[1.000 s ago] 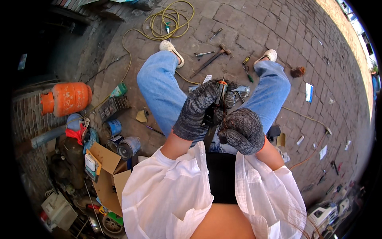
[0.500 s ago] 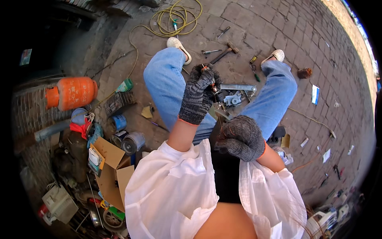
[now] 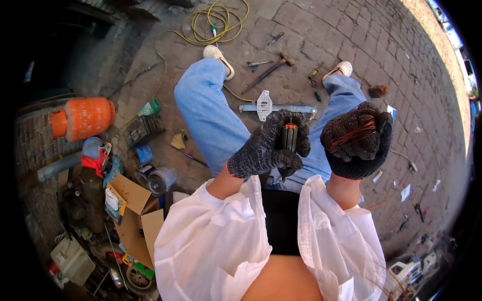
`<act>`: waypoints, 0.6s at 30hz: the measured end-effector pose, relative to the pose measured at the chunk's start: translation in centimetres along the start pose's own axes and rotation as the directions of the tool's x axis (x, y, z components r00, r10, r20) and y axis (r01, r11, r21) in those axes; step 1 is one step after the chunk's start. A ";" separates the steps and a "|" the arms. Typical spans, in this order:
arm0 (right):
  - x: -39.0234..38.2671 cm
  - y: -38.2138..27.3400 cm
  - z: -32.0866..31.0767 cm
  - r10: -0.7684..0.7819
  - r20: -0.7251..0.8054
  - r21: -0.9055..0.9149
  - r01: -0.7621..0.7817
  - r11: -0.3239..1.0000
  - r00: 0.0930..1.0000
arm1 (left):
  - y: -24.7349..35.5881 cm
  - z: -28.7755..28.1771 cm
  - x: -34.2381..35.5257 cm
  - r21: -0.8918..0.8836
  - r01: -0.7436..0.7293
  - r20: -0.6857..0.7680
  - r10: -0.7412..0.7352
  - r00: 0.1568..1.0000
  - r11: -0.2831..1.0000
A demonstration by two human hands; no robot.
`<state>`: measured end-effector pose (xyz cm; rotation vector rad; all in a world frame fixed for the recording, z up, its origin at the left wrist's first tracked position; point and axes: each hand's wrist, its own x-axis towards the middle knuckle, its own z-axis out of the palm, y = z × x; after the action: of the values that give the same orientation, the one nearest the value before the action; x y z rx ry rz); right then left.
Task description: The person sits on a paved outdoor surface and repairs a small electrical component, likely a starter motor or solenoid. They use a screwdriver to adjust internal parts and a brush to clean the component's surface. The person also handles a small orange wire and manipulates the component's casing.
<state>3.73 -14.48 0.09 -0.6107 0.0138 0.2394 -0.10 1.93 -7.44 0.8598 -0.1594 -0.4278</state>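
Both my hands wear dark grey knit gloves. In front of my lap, my left hand [image 3: 268, 148] is closed round a small motor armature [image 3: 289, 136], a ribbed metal cylinder with orange copper winding at its top end. My right hand [image 3: 364, 155], raised over my right thigh and apart from the left, is closed on a loose bunch of thin copper wire [image 3: 357, 133]. Beyond my left hand, a pale slotted plate [image 3: 264, 104] lies across a grey metal bar [image 3: 296, 109] on the ground.
A hammer [image 3: 268, 72], screwdrivers [image 3: 313, 73] and a coiled yellow hose [image 3: 221, 22] lie ahead on the paving. An orange gas cylinder [image 3: 89, 119] stands at left. Nearer are paint cans [image 3: 161, 180], an opened cardboard box [image 3: 131, 220] and assorted junk. A rusty brown lump [image 3: 377, 91] lies beyond my right hand.
My right hand has moved up and right, away from the left, with copper wire bunched in it. My left hand has lowered and turned, showing the armature's end. The plate and bar are less covered.
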 end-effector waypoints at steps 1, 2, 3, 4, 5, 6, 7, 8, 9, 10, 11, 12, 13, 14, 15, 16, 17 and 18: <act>-0.1 -0.2 -0.8 -0.028 0.071 0.035 0.026 0.999 0.997 | 0.6 0.6 -0.1 0.006 0.013 -0.005 -0.013 1.000 1.000; -0.2 -0.5 -1.6 -0.055 0.141 0.073 0.045 0.996 0.988 | 1.1 1.3 -0.3 0.012 0.026 -0.011 -0.026 1.000 1.000; -0.3 -0.7 -2.4 -0.080 0.210 0.114 0.057 0.992 0.974 | 1.5 1.7 -0.5 0.018 0.039 -0.016 -0.039 0.999 0.999; -0.9 -1.0 -4.0 -0.088 0.264 0.139 0.053 0.989 0.961 | 1.9 1.4 -0.5 0.032 0.089 0.068 -0.091 0.994 0.996; -1.5 -1.2 -5.3 -0.093 0.321 0.170 0.040 0.985 0.943 | 2.0 1.5 -0.4 0.074 0.083 -0.025 -0.081 0.996 0.994; -2.2 -1.1 -6.4 -0.117 0.307 0.170 0.067 0.983 0.944 | 2.1 1.7 -0.3 0.116 0.082 -0.117 -0.068 0.991 0.990; -3.1 -1.2 -7.3 -0.155 0.283 0.167 0.111 0.980 0.946 | 2.1 1.8 0.0 0.158 0.093 -0.193 -0.062 0.979 0.983; -3.7 -1.1 -7.8 -0.204 0.201 0.131 0.180 0.975 0.958 | 1.9 1.4 0.0 0.115 0.124 -0.223 -0.096 0.970 0.986; -4.4 -1.0 -8.2 -0.255 0.120 0.089 0.245 0.965 0.959 | 1.5 1.1 0.0 0.162 0.120 -0.228 -0.081 0.970 0.979; -4.9 -0.8 -8.3 -0.308 0.043 0.045 0.306 0.951 0.951 | 1.1 0.8 0.1 0.212 0.115 -0.234 -0.064 0.970 0.970; -5.2 -0.7 -8.4 -0.361 -0.032 -0.005 0.361 0.932 0.932 | 1.0 0.7 0.1 0.262 0.111 -0.239 -0.047 0.970 0.959; -5.2 -0.8 -8.6 -0.382 0.010 -0.051 0.382 0.923 0.924 | 1.0 0.8 0.1 0.256 0.148 -0.264 -0.078 0.961 0.955; -5.0 -0.8 -8.5 -0.403 0.051 -0.094 0.406 0.909 0.914 | 1.0 0.9 0.1 0.251 0.185 -0.290 -0.109 0.951 0.950; -4.8 -0.8 -8.5 -0.424 0.080 -0.145 0.432 0.890 0.902 | 1.1 1.0 0.1 0.244 0.223 -0.315 -0.140 0.939 0.944; -4.6 -0.8 -8.4 -0.425 0.100 -0.165 0.437 0.884 0.899 | 1.2 1.0 0.2 0.326 0.213 -0.328 -0.102 0.939 0.921; -4.6 -0.8 -8.3 -0.421 0.113 -0.183 0.436 0.881 0.900 | 1.3 0.9 0.3 0.406 0.205 -0.336 -0.063 0.940 0.891; -4.7 -0.7 -8.1 -0.412 0.119 -0.198 0.428 0.882 0.903 | 1.5 0.8 0.5 0.483 0.197 -0.341 -0.025 0.940 0.853; -4.9 -0.5 -8.1 -0.400 0.120 -0.208 0.417 0.885 0.909 | 1.2 0.6 0.7 0.598 0.187 -0.370 0.061 0.927 0.779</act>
<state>-0.49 -20.54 -5.83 -0.8197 -0.2164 -0.1515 0.71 1.94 -6.15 1.6011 0.0925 -0.2626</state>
